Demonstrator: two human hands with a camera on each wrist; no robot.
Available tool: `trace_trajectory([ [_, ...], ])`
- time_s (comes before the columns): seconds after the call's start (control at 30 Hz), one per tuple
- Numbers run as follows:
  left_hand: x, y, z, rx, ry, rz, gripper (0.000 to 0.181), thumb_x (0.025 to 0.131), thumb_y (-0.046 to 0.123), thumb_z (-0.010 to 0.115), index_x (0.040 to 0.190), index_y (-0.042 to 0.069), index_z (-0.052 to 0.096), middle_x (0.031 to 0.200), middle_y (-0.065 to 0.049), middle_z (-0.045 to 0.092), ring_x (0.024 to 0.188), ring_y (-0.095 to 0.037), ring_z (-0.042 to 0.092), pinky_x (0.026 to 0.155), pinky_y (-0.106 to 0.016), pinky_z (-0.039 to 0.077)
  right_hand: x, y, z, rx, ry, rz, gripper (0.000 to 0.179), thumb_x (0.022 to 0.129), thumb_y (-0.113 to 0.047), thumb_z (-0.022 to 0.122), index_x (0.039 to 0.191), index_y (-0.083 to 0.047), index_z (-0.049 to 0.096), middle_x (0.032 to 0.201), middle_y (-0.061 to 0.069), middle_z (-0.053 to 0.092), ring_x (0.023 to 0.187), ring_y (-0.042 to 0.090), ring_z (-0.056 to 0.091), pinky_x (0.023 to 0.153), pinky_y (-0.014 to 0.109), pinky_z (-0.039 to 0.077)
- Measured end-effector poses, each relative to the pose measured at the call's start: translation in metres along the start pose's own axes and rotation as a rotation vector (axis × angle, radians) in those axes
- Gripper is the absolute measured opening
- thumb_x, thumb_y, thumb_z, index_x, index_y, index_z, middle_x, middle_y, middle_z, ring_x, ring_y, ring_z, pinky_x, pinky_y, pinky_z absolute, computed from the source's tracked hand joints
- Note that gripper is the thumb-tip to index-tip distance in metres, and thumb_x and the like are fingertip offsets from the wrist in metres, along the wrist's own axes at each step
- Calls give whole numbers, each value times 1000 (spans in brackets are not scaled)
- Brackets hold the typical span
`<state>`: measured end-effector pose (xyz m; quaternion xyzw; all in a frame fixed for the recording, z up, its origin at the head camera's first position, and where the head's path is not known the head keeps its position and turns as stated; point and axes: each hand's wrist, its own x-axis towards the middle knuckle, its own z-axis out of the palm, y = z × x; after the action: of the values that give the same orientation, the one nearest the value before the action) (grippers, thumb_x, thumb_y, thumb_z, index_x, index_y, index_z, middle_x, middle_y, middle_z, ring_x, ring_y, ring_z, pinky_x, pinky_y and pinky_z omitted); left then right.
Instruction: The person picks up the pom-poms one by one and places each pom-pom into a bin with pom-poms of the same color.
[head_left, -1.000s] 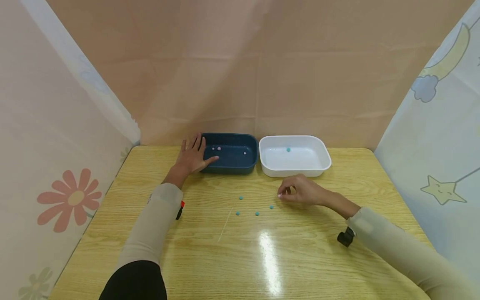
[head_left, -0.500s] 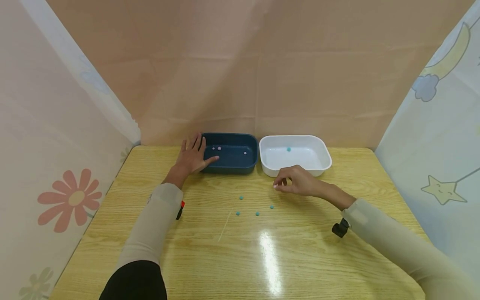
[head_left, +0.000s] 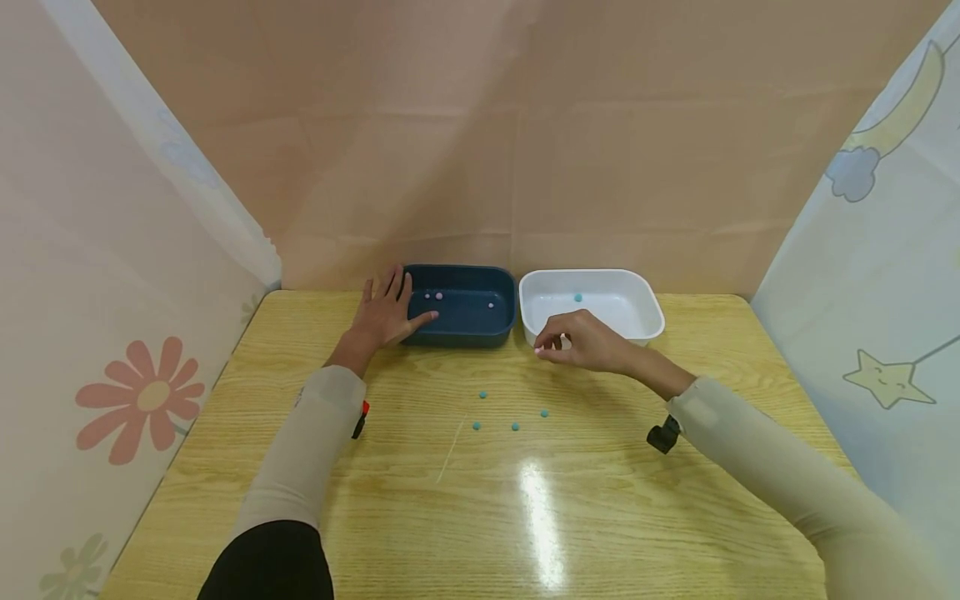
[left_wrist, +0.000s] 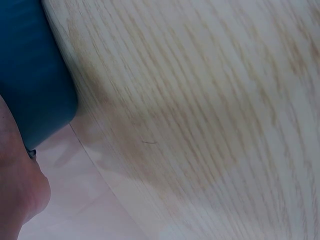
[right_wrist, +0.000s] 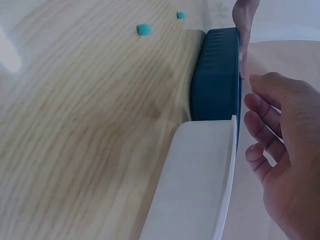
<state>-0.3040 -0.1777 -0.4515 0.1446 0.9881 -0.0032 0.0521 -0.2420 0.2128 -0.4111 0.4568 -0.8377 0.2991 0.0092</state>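
Note:
My left hand (head_left: 381, 320) lies with spread fingers over the left end of a dark blue tray (head_left: 468, 340), the thumb reaching inside. Several small pink balls (head_left: 439, 297) are in that tray. Thumb and fingertips of my right hand (head_left: 588, 342) pinch another small pink ball (head_left: 538, 350), above the front left corner of the white tray (head_left: 647, 310). In the right wrist view this pinched ball cannot be made out. One teal ball (head_left: 578, 297) sits inside the white tray. The left wrist view catches only part of the left hand (left_wrist: 20, 185) beside the blue tray (left_wrist: 37, 75).
Several teal balls (head_left: 483, 395) lie loose on the wooden table (head_left: 420, 517) in front of the trays. Both trays stand side by side at the table's back edge, close to a brown backdrop (head_left: 450, 167). Patterned panels (head_left: 135, 275) rise at both sides.
My right hand has moved up and to the left with the pink ball, from the table in front of the white tray to its front left corner. My left hand stays put.

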Motion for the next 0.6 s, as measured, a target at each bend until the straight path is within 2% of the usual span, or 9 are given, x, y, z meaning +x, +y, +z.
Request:
trace_trajectory([
  [0.33,2,0,1,4,13,-1,106,102,81,28,170,5,0,177,-16,-12,165,-32,-7,129,-62,-1,21,-3,-4,-45,16,-24,6,93,-7,80,95,-12,83,83,-8,71,72,6,63,62,30,52],
  [0.6,-1,1,0,7,3,-2,105,103,79,29,170,4,-1,177,-17,-13,165,-33,-7,129,-62,-2,38,-4,-11,-51,39,-21,7,93,-6,81,96,-12,84,86,-5,75,73,8,65,63,31,53],
])
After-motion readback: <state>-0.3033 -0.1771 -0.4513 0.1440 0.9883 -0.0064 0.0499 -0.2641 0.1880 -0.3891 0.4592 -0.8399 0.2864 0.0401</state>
